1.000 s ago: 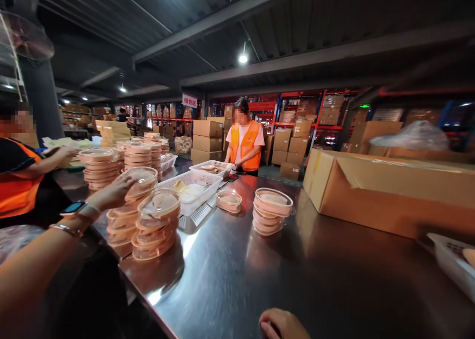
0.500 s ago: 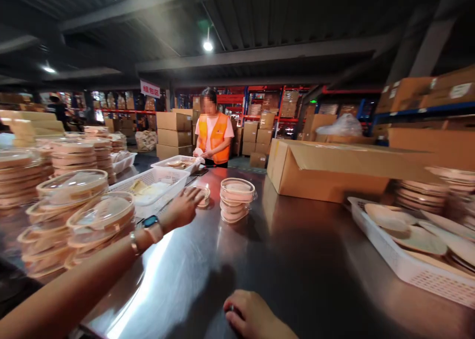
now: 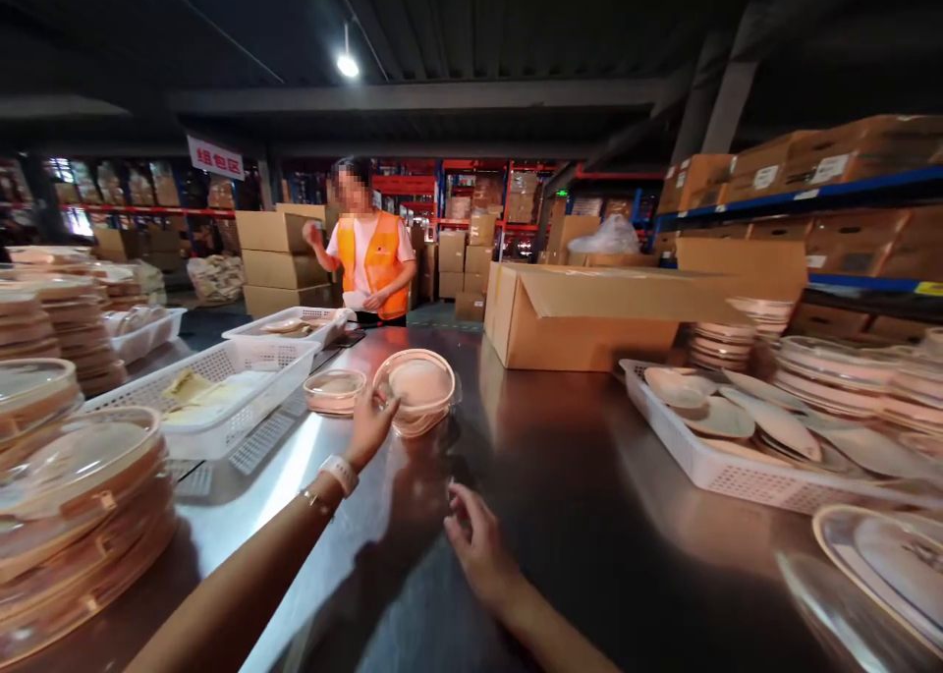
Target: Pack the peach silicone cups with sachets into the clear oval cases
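My left hand [image 3: 374, 416], with a watch and bracelet on the wrist, grips the near left edge of a round clear-lidded container [image 3: 421, 383]. That container is tilted toward me above others in a short stack. Just left of it a low round container [image 3: 335, 392] sits on the metal table [image 3: 560, 555]. Nearer to me, my right hand [image 3: 475, 533] hovers over the table with fingers apart and nothing in them.
White baskets stand at the left [image 3: 221, 427] and right [image 3: 726, 472]. Tall container stacks [image 3: 81, 526] line the left edge. A cardboard box [image 3: 582, 324] lies at the back. Across the table stands a person in an orange vest [image 3: 379, 260].
The view has turned right. My left hand has moved from the low container to the stack and tilted its top container. My right hand has moved forward and opened. The person has raised a hand.
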{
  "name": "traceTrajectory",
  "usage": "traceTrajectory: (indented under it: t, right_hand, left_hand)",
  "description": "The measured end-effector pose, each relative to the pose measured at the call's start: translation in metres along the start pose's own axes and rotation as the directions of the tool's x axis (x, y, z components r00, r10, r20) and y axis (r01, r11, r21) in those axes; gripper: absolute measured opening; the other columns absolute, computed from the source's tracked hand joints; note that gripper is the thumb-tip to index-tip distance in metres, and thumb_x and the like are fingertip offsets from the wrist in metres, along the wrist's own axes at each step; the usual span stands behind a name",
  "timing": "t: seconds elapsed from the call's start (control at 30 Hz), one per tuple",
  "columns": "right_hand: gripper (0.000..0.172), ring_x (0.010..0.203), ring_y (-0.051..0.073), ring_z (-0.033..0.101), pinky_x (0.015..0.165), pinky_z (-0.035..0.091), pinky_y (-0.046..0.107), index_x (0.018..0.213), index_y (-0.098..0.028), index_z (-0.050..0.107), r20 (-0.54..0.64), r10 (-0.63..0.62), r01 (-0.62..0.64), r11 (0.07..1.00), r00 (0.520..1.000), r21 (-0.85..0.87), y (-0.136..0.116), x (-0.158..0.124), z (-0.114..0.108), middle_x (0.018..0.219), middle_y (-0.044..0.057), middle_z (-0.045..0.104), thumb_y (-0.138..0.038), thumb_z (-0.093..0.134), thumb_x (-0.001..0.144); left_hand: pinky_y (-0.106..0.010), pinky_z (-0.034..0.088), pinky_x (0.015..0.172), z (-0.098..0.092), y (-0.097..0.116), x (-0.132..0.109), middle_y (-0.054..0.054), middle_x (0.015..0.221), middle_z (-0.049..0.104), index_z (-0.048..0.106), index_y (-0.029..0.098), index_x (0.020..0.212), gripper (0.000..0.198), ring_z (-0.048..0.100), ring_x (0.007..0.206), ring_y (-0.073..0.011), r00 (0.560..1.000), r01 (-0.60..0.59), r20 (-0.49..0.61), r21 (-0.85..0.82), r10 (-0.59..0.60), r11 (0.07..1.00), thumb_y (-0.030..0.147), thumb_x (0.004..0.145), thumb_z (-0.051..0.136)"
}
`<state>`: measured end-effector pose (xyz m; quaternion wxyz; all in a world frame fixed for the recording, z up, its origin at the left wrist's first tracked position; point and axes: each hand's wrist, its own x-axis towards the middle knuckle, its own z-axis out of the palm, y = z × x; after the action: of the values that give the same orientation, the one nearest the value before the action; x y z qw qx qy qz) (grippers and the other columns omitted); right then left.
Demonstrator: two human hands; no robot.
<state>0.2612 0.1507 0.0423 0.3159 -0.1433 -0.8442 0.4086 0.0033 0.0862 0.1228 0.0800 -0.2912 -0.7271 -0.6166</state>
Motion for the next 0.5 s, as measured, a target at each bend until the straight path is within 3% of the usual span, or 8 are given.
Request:
traceTrajectory:
  t: [0.1,0.17,0.23,0.33,0.43,0.5]
  right_hand:
    - [0.066,0.115,0.03,0.062,0.094,0.054,0.047,0.143,-0.019,0.044,-0.231,0.123,-0.074,0.975,0.965,0.21,0.011,0.009,-0.001,0.136,0.019,0.056,-0.048,0.057,0.085]
    - [0.08,0.125,0.033,0.057,0.101,0.049,0.052,0.147,-0.019,0.036,-0.221,0.175,-0.11,0.954,0.96,0.279,0.014,0.012,-0.002,0.149,0.022,0.044,-0.051,0.064,0.08]
    - [0.09,0.131,0.034,0.053,0.107,0.044,0.055,0.148,-0.021,0.033,-0.109,0.19,-0.146,0.935,0.976,0.322,0.011,0.011,-0.005,0.153,0.021,0.04,-0.05,0.073,0.073]
    - [0.098,0.133,0.033,0.052,0.111,0.04,0.053,0.145,-0.026,0.038,0.018,0.169,-0.162,0.901,0.985,0.403,-0.005,0.007,-0.008,0.145,0.014,0.053,-0.044,0.086,0.061]
    - [0.078,0.123,0.033,0.059,0.106,0.046,0.052,0.136,-0.027,0.05,0.002,0.198,-0.159,0.785,0.98,0.598,-0.024,0.001,-0.008,0.13,0.011,0.064,-0.059,0.079,0.07]
    - [0.068,0.12,0.033,0.06,0.107,0.045,0.053,0.128,-0.026,0.058,0.037,0.2,-0.178,0.752,0.979,0.635,-0.029,-0.003,-0.006,0.122,0.01,0.067,-0.07,0.069,0.077]
  left_hand:
    - [-0.036,0.059,0.081,-0.016,-0.012,-0.047,-0.005,0.105,0.063,0.047,0.02,0.118,0.052,0.068,0.092,-0.0179,0.987,0.163,0.029,-0.21,-0.16,0.964,0.034,0.078,0.078]
    - [-0.035,0.06,0.071,-0.026,-0.014,-0.074,-0.007,0.1,0.066,0.045,0.021,0.122,0.062,0.07,0.081,-0.0192,0.957,0.28,0.158,-0.309,-0.241,0.909,0.041,0.075,0.079]
    - [-0.037,0.059,0.064,-0.031,-0.01,-0.092,-0.009,0.093,0.069,0.052,0.018,0.118,0.064,0.071,0.073,-0.0229,0.91,0.378,0.318,-0.365,-0.268,0.851,0.045,0.068,0.082]
    - [-0.04,0.061,0.074,-0.033,0.004,-0.108,-0.013,0.102,0.072,0.058,0.018,0.119,0.076,0.073,0.09,-0.0299,0.874,0.419,0.435,-0.45,-0.216,0.789,0.039,0.054,0.091]
    - [-0.043,0.057,0.097,-0.026,0.019,-0.124,-0.012,0.137,0.062,0.048,0.029,0.136,0.102,0.062,0.125,-0.0332,0.899,0.355,0.427,-0.577,-0.099,0.735,0.04,0.046,0.094]
    - [-0.046,0.053,0.106,-0.018,0.025,-0.139,-0.01,0.142,0.059,0.053,0.032,0.133,0.098,0.056,0.133,-0.0346,0.867,0.346,0.498,-0.607,0.002,0.716,0.042,0.045,0.096]
